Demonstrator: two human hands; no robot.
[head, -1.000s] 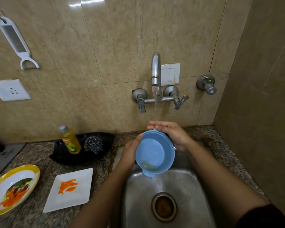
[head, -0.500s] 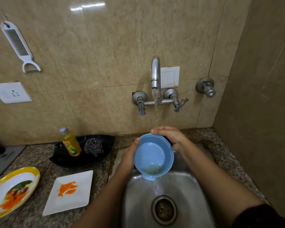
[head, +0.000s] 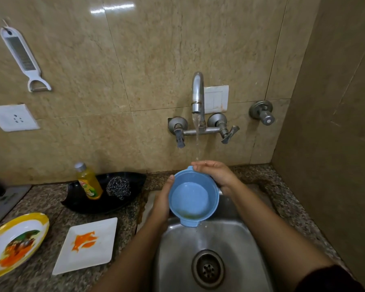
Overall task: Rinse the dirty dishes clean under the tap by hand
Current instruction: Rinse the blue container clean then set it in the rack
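Note:
A blue plastic bowl (head: 193,199) with small handles is tilted toward me over the steel sink (head: 230,245). A little yellowish water sits at its low edge and drips off. My left hand (head: 161,204) grips its left side, thumb along the rim. My right hand (head: 216,172) holds the far rim, fingers laid over the top handle. Water runs from the tap (head: 197,95) down onto my right hand. On the counter to the left lie a white square plate (head: 85,245) with orange smears and a yellow-rimmed plate (head: 15,242) with food remains.
A black tray (head: 114,204) behind the plates holds a yellow dish-soap bottle (head: 89,182) and a steel scourer (head: 118,187). The drain (head: 208,269) lies below the bowl. A grater (head: 22,57) and a socket (head: 13,117) are on the tiled wall; a side wall stands at the right.
The bowl and both hands stay under the tap with little shift. The murky water in the bowl has drained down to a thin pool at the lower edge.

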